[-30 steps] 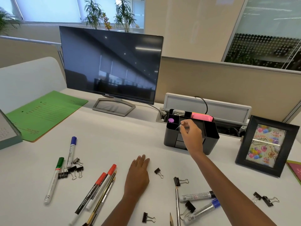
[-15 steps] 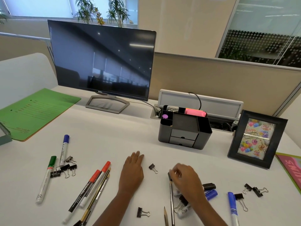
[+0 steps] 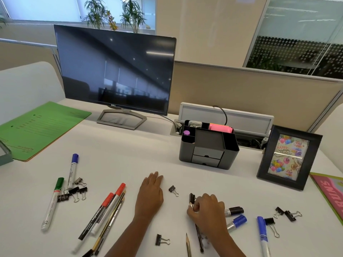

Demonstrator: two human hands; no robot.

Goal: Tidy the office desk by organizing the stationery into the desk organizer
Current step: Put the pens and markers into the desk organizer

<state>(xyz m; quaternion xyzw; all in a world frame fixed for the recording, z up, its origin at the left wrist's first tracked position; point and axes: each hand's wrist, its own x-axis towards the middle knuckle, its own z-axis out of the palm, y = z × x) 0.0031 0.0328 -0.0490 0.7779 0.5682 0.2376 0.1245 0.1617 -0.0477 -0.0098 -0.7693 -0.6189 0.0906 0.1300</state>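
Note:
The black desk organizer stands at the back of the white desk, with a purple-capped item and pink sticky notes in its compartments. My left hand rests flat on the desk. My right hand is curled, its fingertips pinching the wire handles of a black binder clip that lies at the top of a black pen. Another binder clip lies between my hands. Red markers and pencils lie left of my left hand. Black and blue markers lie right of my right hand.
A monitor and a green folder are at the back left. A photo frame stands right of the organizer. More binder clips, a green marker and a blue marker lie at the left; clips lie at the right.
My right hand came back from the organizer to the desk front and now pinches a binder clip. My left hand has stayed flat in place.

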